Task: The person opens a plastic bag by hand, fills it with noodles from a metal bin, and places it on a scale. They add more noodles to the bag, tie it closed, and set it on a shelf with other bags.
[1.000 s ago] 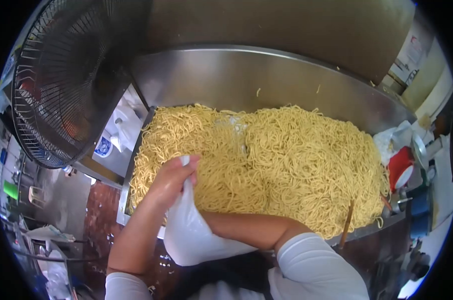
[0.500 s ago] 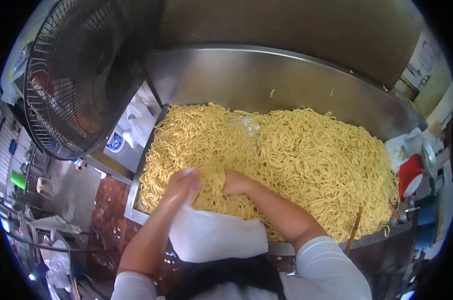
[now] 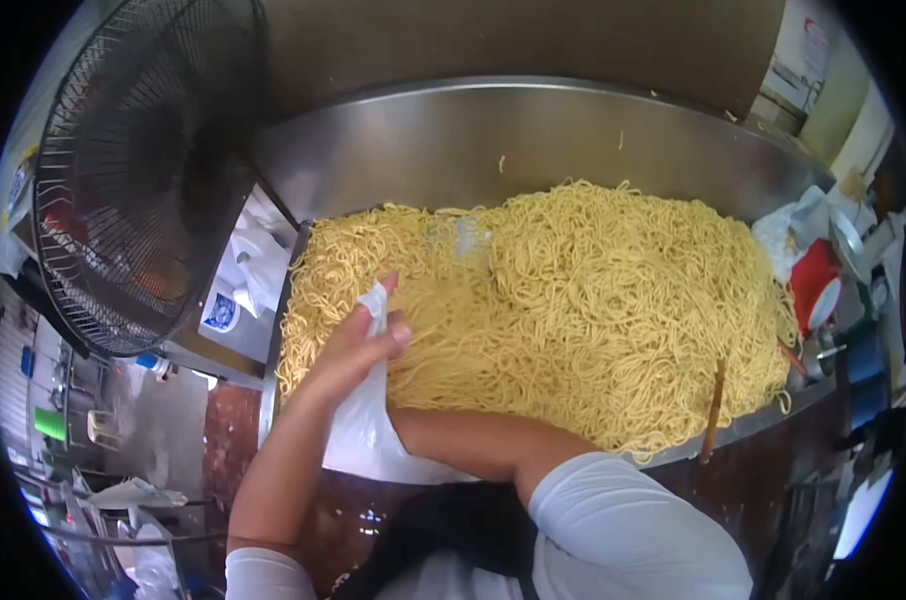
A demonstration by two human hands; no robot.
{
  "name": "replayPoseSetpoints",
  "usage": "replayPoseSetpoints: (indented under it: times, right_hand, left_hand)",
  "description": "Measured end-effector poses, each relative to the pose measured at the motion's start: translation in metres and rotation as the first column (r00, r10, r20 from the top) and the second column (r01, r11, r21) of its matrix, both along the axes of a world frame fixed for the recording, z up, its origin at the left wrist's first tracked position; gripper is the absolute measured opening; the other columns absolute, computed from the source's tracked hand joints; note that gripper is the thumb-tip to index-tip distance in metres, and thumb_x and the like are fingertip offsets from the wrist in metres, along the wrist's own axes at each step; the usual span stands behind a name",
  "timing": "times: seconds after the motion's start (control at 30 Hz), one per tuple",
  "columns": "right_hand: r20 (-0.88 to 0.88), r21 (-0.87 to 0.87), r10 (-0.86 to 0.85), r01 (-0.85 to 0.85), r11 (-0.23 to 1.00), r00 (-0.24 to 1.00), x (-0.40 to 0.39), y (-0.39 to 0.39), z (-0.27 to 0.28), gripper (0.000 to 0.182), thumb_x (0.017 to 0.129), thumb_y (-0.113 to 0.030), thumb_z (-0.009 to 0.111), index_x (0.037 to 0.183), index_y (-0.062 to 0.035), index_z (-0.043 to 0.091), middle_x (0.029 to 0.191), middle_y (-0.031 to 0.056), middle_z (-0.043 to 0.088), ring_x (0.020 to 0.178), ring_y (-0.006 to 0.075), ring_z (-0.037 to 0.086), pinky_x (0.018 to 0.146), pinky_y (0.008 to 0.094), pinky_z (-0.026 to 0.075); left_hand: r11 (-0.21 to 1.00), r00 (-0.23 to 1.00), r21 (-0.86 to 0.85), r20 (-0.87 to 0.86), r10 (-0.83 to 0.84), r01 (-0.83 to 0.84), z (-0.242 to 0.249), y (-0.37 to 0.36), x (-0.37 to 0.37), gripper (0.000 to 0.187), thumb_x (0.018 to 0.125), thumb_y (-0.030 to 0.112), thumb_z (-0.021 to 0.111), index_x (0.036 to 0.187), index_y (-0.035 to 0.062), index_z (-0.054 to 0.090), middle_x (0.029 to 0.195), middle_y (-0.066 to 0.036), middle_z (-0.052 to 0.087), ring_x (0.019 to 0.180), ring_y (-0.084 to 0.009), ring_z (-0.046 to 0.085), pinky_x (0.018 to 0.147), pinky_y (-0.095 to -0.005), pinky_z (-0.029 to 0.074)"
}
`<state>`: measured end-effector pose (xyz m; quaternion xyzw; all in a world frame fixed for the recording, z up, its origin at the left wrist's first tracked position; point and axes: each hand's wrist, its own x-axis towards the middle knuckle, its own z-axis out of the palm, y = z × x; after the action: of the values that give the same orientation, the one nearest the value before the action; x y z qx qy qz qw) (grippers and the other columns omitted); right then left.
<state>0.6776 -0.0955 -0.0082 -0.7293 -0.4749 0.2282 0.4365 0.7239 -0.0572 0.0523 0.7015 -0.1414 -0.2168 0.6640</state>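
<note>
A white plastic bag [image 3: 363,440] hangs at the front edge of a metal tray. At its upper rim, my left hand [image 3: 358,350] grips the plastic between thumb and fingers. My right forearm [image 3: 473,437] reaches leftward into the bag's mouth, and the hand itself is hidden behind the plastic, so its fingers and anything in them do not show. Beyond both arms, yellow noodles [image 3: 623,310] lie heaped across the tray, with a taller mound on the right and a thinner layer in front of my left hand.
A large black fan [image 3: 143,170] stands at the left. The tray's tall metal back wall [image 3: 543,140] rises behind the noodles. A wooden stick [image 3: 713,410] leans at the front right edge. Near the right end sit a red container [image 3: 813,285] and a crumpled plastic bag [image 3: 788,230].
My right hand has moved from the noodles leftward into the bag. My left hand has risen slightly, pulling the bag's rim up. The camera view has shifted a little.
</note>
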Motion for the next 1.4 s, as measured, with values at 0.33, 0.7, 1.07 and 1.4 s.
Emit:
replayPoseSetpoints:
  times: [0.33, 0.7, 1.07, 1.4]
  right_hand:
    - [0.061, -0.090, -0.223, 0.228, 0.970, 0.973, -0.039, -0.063, -0.075, 0.041, 0.094, -0.031, 0.055, 0.128, -0.0087, 0.058, 0.128, 0.0127, 0.061, 0.114, 0.0263, 0.058, 0.096, 0.0415, 0.045]
    - [-0.193, 0.074, -0.599, 0.620, 0.781, 0.777, 0.031, -0.217, -0.018, 0.050, 0.081, -0.029, 0.074, 0.127, -0.0129, 0.061, 0.108, 0.0140, 0.070, 0.103, 0.0261, 0.066, 0.087, 0.0380, 0.053]
    - [0.314, -0.417, -0.302, 0.416, 0.808, 0.900, 0.056, -0.204, -0.014, 0.027, 0.072, -0.027, 0.075, 0.098, -0.0181, 0.069, 0.086, 0.0062, 0.070, 0.086, 0.0289, 0.066, 0.111, 0.0520, 0.028]
    - [0.293, -0.661, -0.526, 0.567, 0.492, 0.798, 0.101, -0.330, 0.017, 0.032, 0.069, -0.021, 0.080, 0.099, -0.0120, 0.072, 0.093, 0.0066, 0.072, 0.091, 0.0262, 0.067, 0.090, 0.0383, 0.050]
  left_hand:
    - [0.128, 0.799, 0.991, 0.058, -0.599, 0.024, -0.134, -0.114, 0.034, 0.073, 0.068, 0.043, 0.076, 0.131, 0.0108, 0.056, 0.143, -0.026, 0.045, 0.123, -0.0428, 0.052, 0.100, -0.0511, 0.045]
    - [0.830, 0.992, 0.550, -0.126, -0.031, 0.095, -0.002, 0.038, 0.012, 0.072, 0.061, 0.001, 0.076, 0.130, -0.0002, 0.054, 0.113, -0.008, 0.065, 0.102, -0.0192, 0.062, 0.094, -0.0289, 0.048]
    - [0.887, 0.976, 0.453, -0.219, 0.011, 0.091, -0.024, 0.136, -0.022, 0.059, 0.060, -0.006, 0.073, 0.117, 0.0016, 0.061, 0.107, -0.003, 0.066, 0.098, -0.0139, 0.061, 0.092, -0.0293, 0.048]
    - [0.692, 0.974, 0.709, -0.222, 0.034, 0.137, -0.070, 0.168, -0.022, 0.064, 0.063, 0.000, 0.075, 0.125, 0.0026, 0.059, 0.115, -0.009, 0.067, 0.107, -0.0188, 0.061, 0.095, -0.0302, 0.048]
